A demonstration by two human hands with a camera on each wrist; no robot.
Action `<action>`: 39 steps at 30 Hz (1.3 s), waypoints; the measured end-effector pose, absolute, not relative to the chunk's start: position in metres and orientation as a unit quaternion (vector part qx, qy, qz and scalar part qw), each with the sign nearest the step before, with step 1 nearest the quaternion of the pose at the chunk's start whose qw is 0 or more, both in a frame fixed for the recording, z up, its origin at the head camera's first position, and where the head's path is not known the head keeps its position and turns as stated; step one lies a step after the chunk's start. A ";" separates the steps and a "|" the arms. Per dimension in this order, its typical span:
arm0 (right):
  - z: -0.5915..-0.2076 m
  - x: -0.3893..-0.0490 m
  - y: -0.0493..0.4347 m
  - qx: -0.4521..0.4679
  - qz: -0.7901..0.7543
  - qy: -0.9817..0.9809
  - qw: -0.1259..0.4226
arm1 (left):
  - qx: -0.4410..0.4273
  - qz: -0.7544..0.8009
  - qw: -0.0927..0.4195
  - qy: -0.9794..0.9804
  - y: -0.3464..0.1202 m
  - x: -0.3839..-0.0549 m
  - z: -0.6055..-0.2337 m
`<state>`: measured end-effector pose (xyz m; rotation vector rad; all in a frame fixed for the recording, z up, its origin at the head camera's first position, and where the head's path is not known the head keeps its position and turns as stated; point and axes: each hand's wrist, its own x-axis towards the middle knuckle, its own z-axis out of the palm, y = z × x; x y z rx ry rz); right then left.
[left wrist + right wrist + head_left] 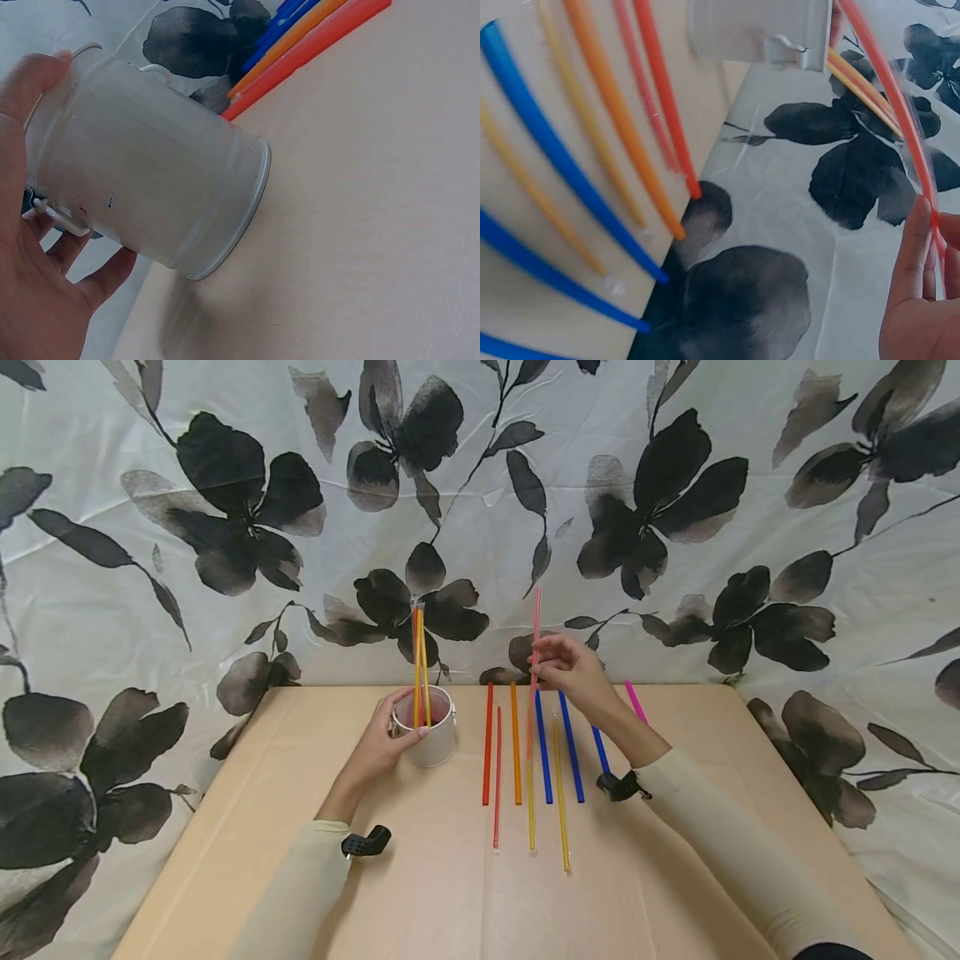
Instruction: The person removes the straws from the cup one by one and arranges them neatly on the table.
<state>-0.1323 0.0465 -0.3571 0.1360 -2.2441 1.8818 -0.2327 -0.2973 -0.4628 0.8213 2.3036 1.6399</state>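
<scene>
My left hand (378, 739) grips a small white bucket (437, 750) by its side, thumb at the rim. In the left wrist view the bucket (146, 161) appears tilted, its wire handle's end by the fingers. Orange and yellow straws (422, 652) in a clear wrapper stand inside, leaning on the inner wall. Beyond the table's far edge, my right hand (573, 672) pinches a thin red straw (536, 618) between thumb and fingers. This straw (889, 82) is in clear wrap and is held upright above the row of straws.
Right of the bucket, straws lie side by side: a thick red one (487, 752), a thin red one (497, 785), an orange one (516, 752), wrapped yellow ones (562, 802) and blue ones (572, 752). A pink straw (636, 700) lies behind my right forearm. A floral cloth (480, 527) hangs behind the table.
</scene>
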 end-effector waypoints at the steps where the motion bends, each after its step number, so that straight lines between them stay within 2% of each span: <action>1: -0.360 -0.129 0.050 0.043 0.635 -0.765 0.101 | 0.277 0.554 0.098 0.779 -0.297 -0.233 -0.463; 15: -0.390 -0.089 0.083 -0.035 0.582 -0.812 0.030 | 0.274 0.551 0.102 0.781 -0.297 -0.233 -0.462; 39: -0.446 -0.053 0.110 -0.106 0.529 -0.839 -0.066 | 0.272 0.552 0.100 0.782 -0.297 -0.232 -0.461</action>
